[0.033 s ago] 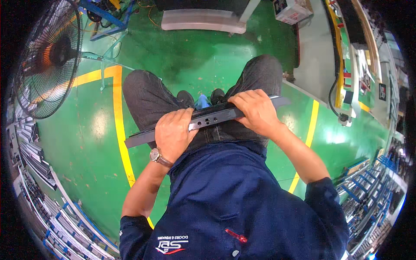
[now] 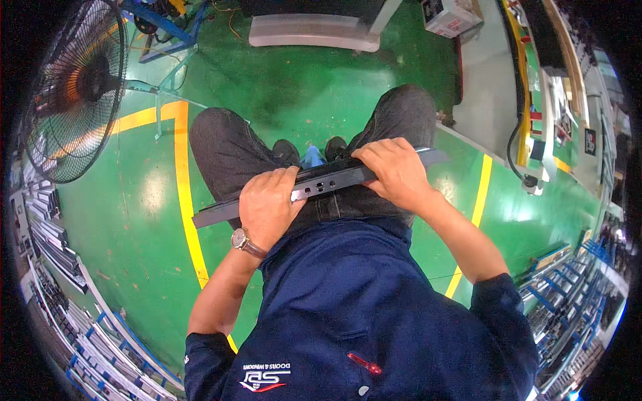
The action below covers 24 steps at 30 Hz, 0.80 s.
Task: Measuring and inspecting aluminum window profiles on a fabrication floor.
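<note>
In the head view, the only one, the person's left hand (image 2: 264, 207) is clamped on a long dark bar (image 2: 346, 178), its fingers over the far edge, and the right hand (image 2: 396, 172) grips it likewise farther along. The bar lies slantwise over the lap, its ends reaching over the left thigh (image 2: 224, 144) and the right thigh (image 2: 409, 119); whether it touches either cannot be told. As for progress, the bar is in both hands and a cluster of dark holes (image 2: 320, 186) is already present in the face between them. Neither hand shows a tool, and nothing visible is being fitted to the holes, so the moment seems one of steadying or handling. Setting the bar down and letting go are not yet done; whether the holes are finished, the view cannot settle.
</note>
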### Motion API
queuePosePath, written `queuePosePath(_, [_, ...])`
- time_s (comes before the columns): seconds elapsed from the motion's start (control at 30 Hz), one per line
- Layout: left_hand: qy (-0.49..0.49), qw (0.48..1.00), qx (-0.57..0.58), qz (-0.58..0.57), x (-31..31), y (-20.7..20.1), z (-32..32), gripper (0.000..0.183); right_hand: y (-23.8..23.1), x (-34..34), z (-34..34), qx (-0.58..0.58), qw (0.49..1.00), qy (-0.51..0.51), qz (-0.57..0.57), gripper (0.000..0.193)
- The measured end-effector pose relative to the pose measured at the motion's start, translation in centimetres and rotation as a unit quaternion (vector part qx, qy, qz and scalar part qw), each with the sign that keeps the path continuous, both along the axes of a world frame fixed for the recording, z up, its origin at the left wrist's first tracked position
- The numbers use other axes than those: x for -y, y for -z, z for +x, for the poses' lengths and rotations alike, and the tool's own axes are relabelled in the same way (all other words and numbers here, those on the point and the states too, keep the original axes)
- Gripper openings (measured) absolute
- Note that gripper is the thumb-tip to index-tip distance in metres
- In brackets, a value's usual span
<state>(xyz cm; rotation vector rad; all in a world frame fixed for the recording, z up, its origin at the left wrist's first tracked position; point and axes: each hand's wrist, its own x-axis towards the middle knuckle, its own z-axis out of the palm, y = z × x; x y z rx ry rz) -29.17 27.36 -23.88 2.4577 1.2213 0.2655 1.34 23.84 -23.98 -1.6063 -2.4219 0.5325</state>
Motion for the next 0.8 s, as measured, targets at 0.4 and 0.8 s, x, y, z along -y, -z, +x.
queuePosePath(0.4, [0.002, 1.000, 0.009, 0.010, -0.15, 0.15, 0.05, 0.050, -0.36, -0.25, 0.02, -0.007, 1.000, -0.004, -0.002, 0.060])
queuePosePath(0.8, [-0.009, 1.000, 0.023, -0.004, -0.40, -0.01, 0.31, 0.049, -0.61, -0.56, -0.08, -0.008, 1.000, -0.001, -0.006, 0.055])
